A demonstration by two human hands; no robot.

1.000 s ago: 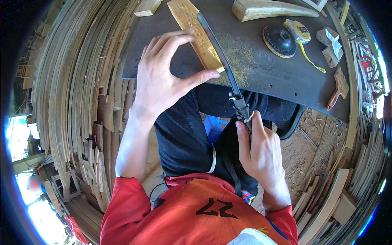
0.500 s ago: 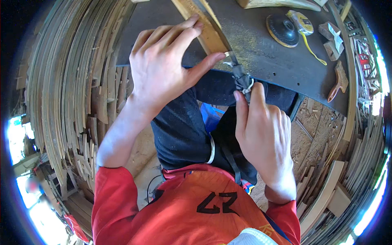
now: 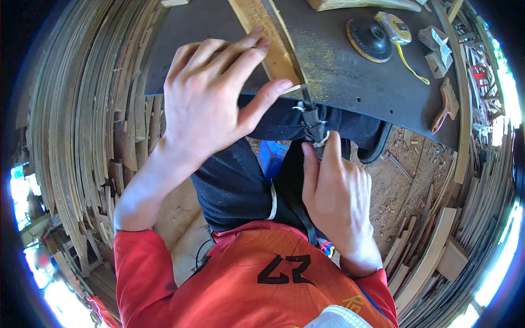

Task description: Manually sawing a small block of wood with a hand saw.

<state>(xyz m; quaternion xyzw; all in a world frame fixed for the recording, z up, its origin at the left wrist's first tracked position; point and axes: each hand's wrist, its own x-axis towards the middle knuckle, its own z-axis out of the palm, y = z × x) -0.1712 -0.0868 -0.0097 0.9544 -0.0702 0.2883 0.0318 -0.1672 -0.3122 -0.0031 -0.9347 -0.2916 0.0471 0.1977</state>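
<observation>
Tool point(image 3: 313, 124) has slid farther up the block point(image 3: 280, 57), ahead of right fingers point(image 3: 331, 156) curled around it; left fingers point(image 3: 247, 61) spread over the block's left side.

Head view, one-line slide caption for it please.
Left hand on a wooden piece, right hand with its grip around a long dark tool.

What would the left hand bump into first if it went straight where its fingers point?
Probably the long dark tool: the fingers of the left hand point forward and to the right, across the wooden piece, toward it. Depth is unclear, so they might pass above it.
</observation>
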